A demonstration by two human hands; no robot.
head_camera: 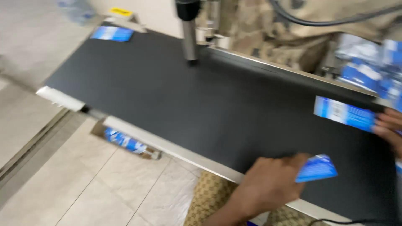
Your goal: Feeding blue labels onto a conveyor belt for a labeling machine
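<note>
Left hand (pixel 268 184) pinches a flat blue carton (pixel 317 168) at the near edge of the matte black belt (pixel 201 96), long axis across the belt, tilted. Right hand (pixel 390 127) fingertips grip a second blue carton (pixel 344 113), flat on belt, long axis pointing left; both blurred.

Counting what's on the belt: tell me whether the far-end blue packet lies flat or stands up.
Flat. The blue packet lies face-up on the black belt.
</note>
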